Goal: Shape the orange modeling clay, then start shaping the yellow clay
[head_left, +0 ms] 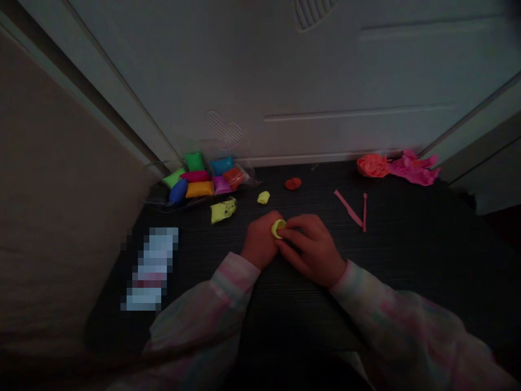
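Note:
A small hollow cup of yellow modelling clay [279, 228] is between my two hands above the dark table. My left hand [261, 240] is closed around its outer side. From the right, my right hand [313, 247] reaches over with its fingers pressed on the clay's rim and inside. Just beyond the hands lies a loose lump of yellow clay [264, 197], and farther back a red-orange clay piece [293, 183]. An opened yellow clay packet [223, 210] rests to the left of the lump.
A clear bag of several coloured clay packets [199, 189] lies at the back left. A pixelated bright screen [152, 269] is at the left. Two pink modelling tools [349, 209] lie right of the hands. Crumpled orange [373, 165] and pink items [415, 167] sit by the white panel [309, 81].

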`<state>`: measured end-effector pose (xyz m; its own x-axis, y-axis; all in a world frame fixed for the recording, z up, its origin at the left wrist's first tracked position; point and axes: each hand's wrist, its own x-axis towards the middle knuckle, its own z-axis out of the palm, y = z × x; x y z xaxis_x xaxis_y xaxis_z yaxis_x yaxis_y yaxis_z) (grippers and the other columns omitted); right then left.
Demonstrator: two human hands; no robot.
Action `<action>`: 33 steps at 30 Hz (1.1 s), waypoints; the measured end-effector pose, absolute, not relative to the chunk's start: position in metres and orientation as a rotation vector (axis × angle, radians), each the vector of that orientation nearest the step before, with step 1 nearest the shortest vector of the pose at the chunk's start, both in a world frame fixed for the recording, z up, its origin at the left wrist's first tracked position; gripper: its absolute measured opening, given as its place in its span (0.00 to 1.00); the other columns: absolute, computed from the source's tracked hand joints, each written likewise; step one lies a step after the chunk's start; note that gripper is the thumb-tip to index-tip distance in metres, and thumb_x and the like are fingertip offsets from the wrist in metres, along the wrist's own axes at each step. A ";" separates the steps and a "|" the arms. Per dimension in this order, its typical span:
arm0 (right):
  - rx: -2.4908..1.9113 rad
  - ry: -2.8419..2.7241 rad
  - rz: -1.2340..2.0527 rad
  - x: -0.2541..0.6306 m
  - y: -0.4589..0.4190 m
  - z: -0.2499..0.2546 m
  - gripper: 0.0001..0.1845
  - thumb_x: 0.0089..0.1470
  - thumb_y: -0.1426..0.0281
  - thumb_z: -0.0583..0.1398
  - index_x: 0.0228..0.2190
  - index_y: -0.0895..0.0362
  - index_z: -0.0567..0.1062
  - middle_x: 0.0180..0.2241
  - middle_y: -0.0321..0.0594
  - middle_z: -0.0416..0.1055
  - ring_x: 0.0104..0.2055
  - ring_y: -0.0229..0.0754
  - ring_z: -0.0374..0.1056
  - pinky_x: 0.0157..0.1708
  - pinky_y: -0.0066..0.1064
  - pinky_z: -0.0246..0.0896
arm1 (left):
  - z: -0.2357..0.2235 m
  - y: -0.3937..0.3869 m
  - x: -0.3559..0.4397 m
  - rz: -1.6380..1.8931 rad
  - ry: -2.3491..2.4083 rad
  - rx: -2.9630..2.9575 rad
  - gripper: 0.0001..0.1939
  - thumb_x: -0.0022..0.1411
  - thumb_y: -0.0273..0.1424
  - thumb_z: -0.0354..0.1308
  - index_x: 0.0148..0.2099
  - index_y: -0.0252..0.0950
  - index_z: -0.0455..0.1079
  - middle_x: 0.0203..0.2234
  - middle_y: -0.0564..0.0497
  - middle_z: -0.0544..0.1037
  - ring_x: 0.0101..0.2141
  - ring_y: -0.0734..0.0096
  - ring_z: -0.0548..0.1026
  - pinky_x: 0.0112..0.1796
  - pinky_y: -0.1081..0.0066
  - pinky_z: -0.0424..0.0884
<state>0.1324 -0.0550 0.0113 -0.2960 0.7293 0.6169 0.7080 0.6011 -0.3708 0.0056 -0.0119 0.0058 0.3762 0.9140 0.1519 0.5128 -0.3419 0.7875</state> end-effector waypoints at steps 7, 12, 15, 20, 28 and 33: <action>-1.186 -1.986 0.029 0.129 -0.056 0.014 0.07 0.47 0.69 0.57 0.32 0.55 0.71 0.31 0.40 0.68 0.35 0.40 0.61 0.34 0.36 0.58 | 0.003 -0.013 0.005 0.807 1.261 2.132 0.07 0.51 0.27 0.47 0.22 0.36 0.56 0.17 0.57 0.61 0.21 0.77 0.61 0.24 0.75 0.54; -1.197 -1.961 0.101 0.126 -0.057 0.017 0.04 0.47 0.71 0.57 0.29 0.56 0.71 0.31 0.40 0.69 0.34 0.40 0.62 0.35 0.35 0.58 | 0.002 -0.013 0.007 0.847 1.263 2.173 0.09 0.52 0.27 0.46 0.21 0.36 0.55 0.17 0.56 0.61 0.22 0.76 0.60 0.25 0.74 0.54; -1.181 -1.969 0.106 0.125 -0.058 0.018 0.03 0.48 0.71 0.56 0.28 0.55 0.71 0.30 0.39 0.68 0.34 0.39 0.62 0.34 0.36 0.58 | 0.003 -0.013 0.008 0.849 1.254 2.198 0.11 0.54 0.29 0.45 0.20 0.36 0.54 0.16 0.56 0.60 0.22 0.76 0.60 0.25 0.74 0.54; -1.153 -1.978 0.081 0.127 -0.059 0.017 0.03 0.47 0.71 0.57 0.28 0.55 0.71 0.30 0.39 0.68 0.34 0.39 0.61 0.34 0.35 0.59 | 0.003 -0.013 0.007 0.861 1.214 2.203 0.11 0.54 0.30 0.45 0.20 0.36 0.55 0.17 0.56 0.60 0.22 0.77 0.60 0.25 0.74 0.54; -1.099 -2.022 -0.076 0.135 -0.056 0.015 0.08 0.45 0.72 0.59 0.32 0.55 0.71 0.32 0.39 0.68 0.35 0.39 0.62 0.34 0.34 0.59 | 0.002 -0.012 0.006 1.027 1.154 2.042 0.08 0.50 0.27 0.50 0.21 0.35 0.56 0.15 0.59 0.60 0.19 0.80 0.59 0.22 0.77 0.55; -1.005 -2.075 -0.337 0.140 -0.059 0.021 0.14 0.44 0.73 0.59 0.38 0.53 0.71 0.31 0.38 0.67 0.31 0.38 0.60 0.32 0.34 0.58 | 0.003 -0.011 0.009 1.204 1.180 1.990 0.13 0.50 0.33 0.53 0.20 0.35 0.55 0.14 0.60 0.59 0.18 0.82 0.58 0.20 0.78 0.55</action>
